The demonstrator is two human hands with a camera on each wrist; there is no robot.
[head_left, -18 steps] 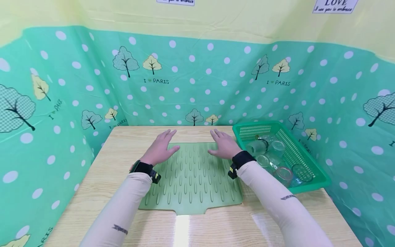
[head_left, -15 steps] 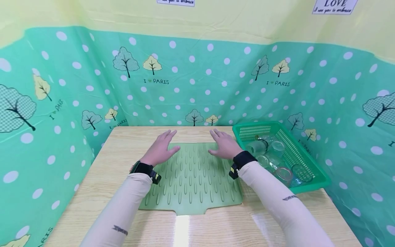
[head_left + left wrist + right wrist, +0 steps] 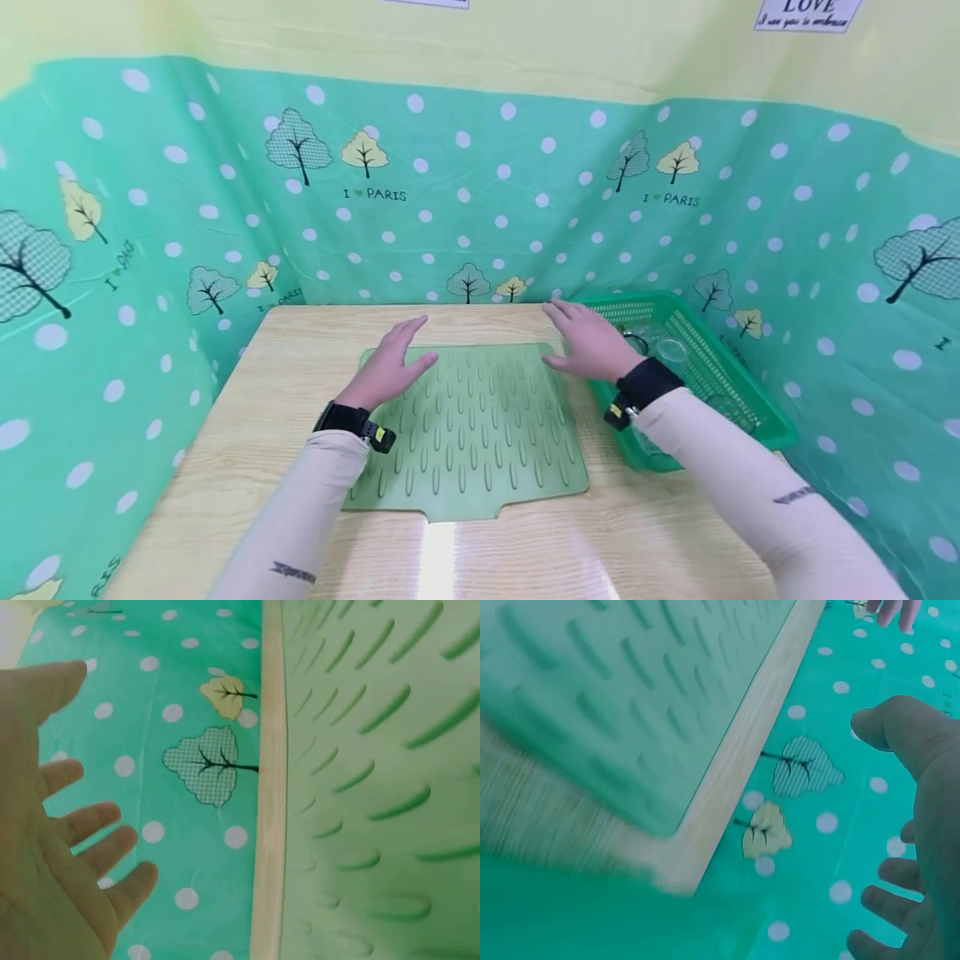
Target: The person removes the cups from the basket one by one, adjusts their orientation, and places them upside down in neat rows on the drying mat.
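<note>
A green ribbed drying mat (image 3: 472,433) lies flat on the wooden table, its short tab toward me. Over its left far corner I hold my left hand (image 3: 386,367), fingers extended and thumb apart; nothing is in it in the left wrist view (image 3: 60,825). My right hand (image 3: 596,342) hovers between the mat's far right corner and the green basket (image 3: 776,425), also with fingers spread and nothing held. Inside the basket are several clear glasses (image 3: 670,354), partly hidden by my right wrist and sleeve.
The basket stands at the table's right side. Bare wood (image 3: 262,400) shows left of the mat and along the front. A green dotted curtain (image 3: 420,233) hangs close behind the table and on both sides.
My right hand has moved right, off the mat toward the basket, and its forearm covers more of the glasses. My left hand stays nearly where it was. The head view has shifted slightly.
</note>
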